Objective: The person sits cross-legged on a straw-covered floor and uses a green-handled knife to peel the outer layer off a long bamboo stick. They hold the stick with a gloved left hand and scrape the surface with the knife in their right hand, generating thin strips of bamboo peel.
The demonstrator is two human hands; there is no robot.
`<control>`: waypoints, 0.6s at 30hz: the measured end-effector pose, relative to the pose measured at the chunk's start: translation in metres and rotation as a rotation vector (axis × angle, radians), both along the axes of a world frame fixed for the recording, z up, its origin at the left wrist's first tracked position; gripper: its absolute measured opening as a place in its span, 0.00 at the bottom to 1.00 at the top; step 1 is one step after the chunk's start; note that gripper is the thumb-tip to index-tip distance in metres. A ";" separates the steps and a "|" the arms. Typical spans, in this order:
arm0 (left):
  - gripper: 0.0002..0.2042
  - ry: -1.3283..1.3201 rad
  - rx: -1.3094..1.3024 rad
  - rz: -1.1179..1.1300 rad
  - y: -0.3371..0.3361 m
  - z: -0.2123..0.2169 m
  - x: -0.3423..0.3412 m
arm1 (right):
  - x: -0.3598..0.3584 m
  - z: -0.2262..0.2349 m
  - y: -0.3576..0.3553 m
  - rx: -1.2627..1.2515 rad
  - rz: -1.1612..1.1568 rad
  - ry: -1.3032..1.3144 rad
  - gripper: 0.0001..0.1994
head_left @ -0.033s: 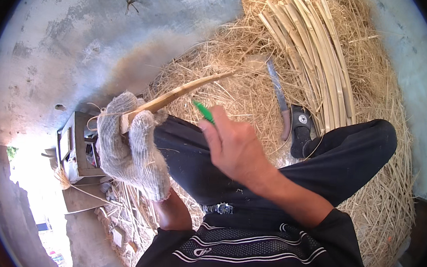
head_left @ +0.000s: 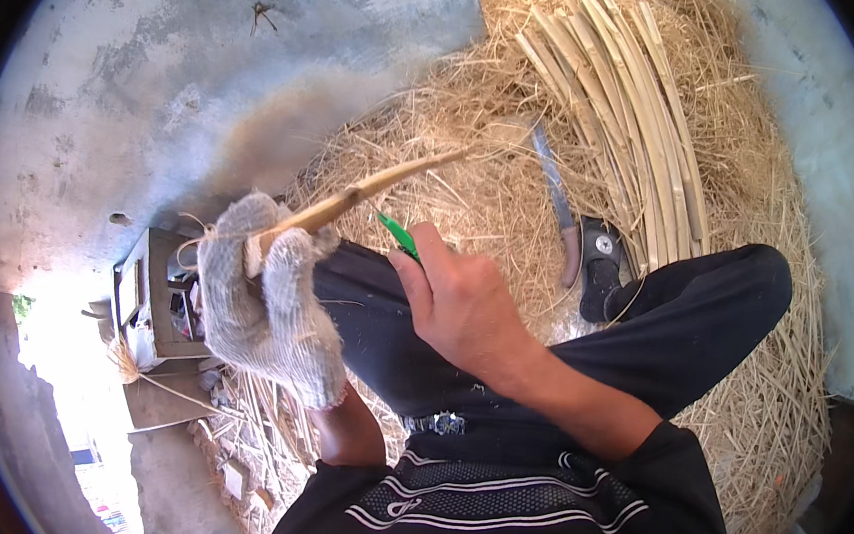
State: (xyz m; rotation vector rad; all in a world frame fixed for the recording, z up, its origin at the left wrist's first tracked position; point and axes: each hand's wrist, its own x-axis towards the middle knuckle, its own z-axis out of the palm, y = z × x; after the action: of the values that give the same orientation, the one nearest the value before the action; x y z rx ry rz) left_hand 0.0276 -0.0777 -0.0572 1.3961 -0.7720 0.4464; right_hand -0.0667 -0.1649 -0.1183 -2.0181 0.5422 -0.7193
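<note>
My left hand (head_left: 269, 300), in a grey knitted glove, is closed around the thick end of a bamboo strip (head_left: 394, 177). The strip slants up to the right, narrows toward its tip and has a dark mark along it. My right hand (head_left: 469, 310) is bare and closed on a slim green tool (head_left: 397, 232), whose tip points up-left near the strip, with a small gap showing. What kind of tool it is stays mostly hidden in my fingers.
A bundle of long split strips (head_left: 648, 134) lies on the straw at the upper right. Beside my shoe (head_left: 603, 256) rests a large knife (head_left: 556, 192) with a brown handle. A concrete wall (head_left: 151, 75) stands at left, with a wooden box (head_left: 169, 292) below it.
The strip has turned slightly in my gloved hand, so a dark mark now shows. My right hand with the green tool has shifted a little down and left.
</note>
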 end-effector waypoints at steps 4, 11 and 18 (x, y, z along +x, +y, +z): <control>0.13 0.067 0.062 0.095 -0.005 0.011 -0.002 | 0.021 -0.041 -0.021 0.027 -0.131 0.167 0.10; 0.15 0.054 0.027 0.091 0.002 0.004 0.008 | 0.035 -0.055 -0.017 -0.074 -0.070 0.017 0.10; 0.14 0.041 0.033 0.108 0.009 0.005 0.019 | 0.042 -0.057 -0.041 0.024 0.034 0.216 0.13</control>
State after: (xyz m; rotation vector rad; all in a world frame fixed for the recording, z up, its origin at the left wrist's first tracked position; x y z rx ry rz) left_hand 0.0462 -0.0683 -0.0527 1.4785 -0.6754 0.4888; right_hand -0.0247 -0.2054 -0.1757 -2.0906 0.6358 -0.4747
